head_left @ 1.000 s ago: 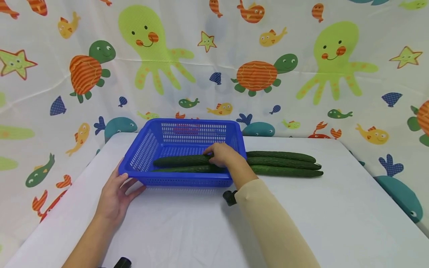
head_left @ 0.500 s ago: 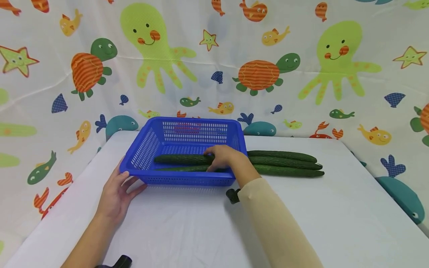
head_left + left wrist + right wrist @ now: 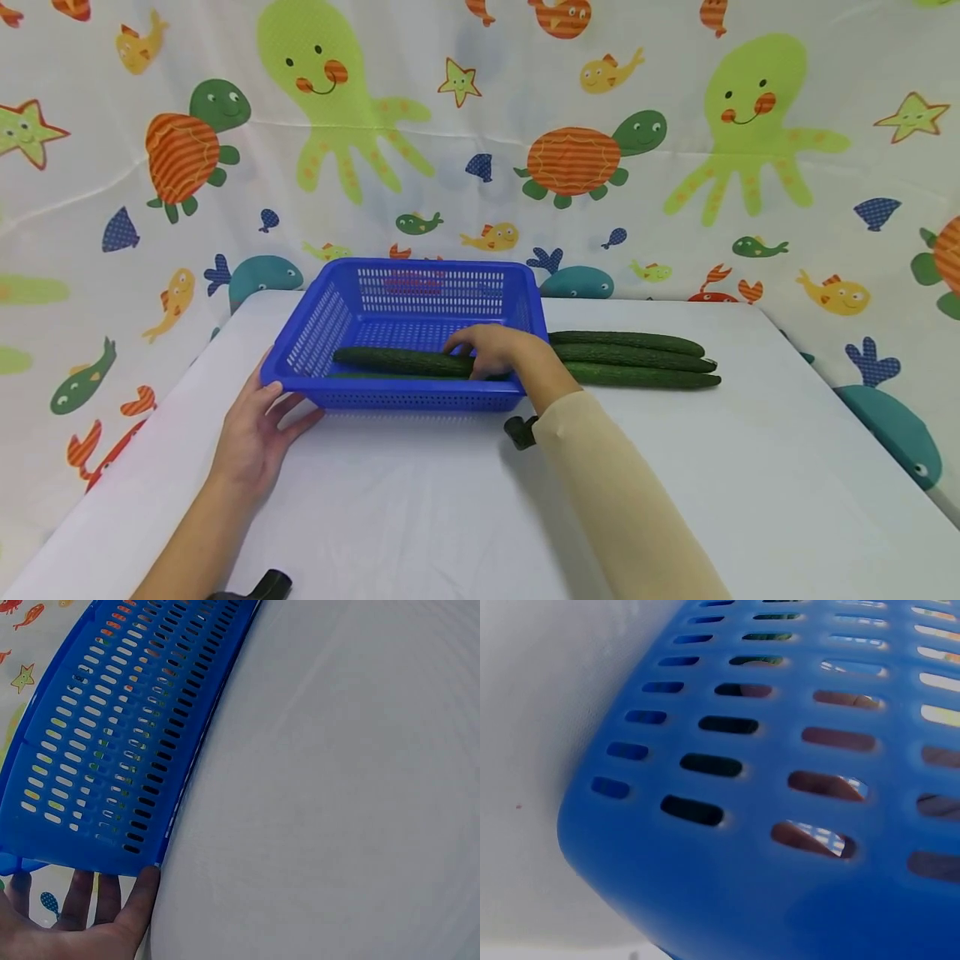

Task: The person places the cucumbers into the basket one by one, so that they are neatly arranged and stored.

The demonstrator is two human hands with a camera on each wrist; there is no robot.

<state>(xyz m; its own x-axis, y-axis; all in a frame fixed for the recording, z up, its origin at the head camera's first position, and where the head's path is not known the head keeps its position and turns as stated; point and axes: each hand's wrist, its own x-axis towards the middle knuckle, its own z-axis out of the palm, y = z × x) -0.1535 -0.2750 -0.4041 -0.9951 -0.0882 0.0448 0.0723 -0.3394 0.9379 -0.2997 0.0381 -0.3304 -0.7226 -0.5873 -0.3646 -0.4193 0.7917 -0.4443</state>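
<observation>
Two dark green cucumbers lie lengthwise in a blue plastic basket (image 3: pixel 412 397). The back cucumber (image 3: pixel 397 359) slants slightly toward the near wall, and my right hand (image 3: pixel 497 347) grips it near its right end. The near wall mostly hides the front cucumber (image 3: pixel 360 376). Through the slots in the right wrist view, parts of the right hand (image 3: pixel 836 739) show. At the basket's front left corner, my left hand (image 3: pixel 251 442) touches the rim and wall with spread fingers. In the left wrist view, the left fingertips (image 3: pixel 144 889) rest against the basket's end.
Several cucumbers (image 3: pixel 637 357) lie side by side on the white table (image 3: pixel 405 508), just right of the basket. A curtain (image 3: pixel 480 100) printed with sea animals hangs behind the table. Dark camera mounts show at the left wrist (image 3: pixel 270 585) and right wrist (image 3: pixel 519 432).
Inside the basket, the back cucumber has tilted, its right end coming nearer to me with my right hand. The front cucumber shows less above the wall. My left hand stays at the corner.
</observation>
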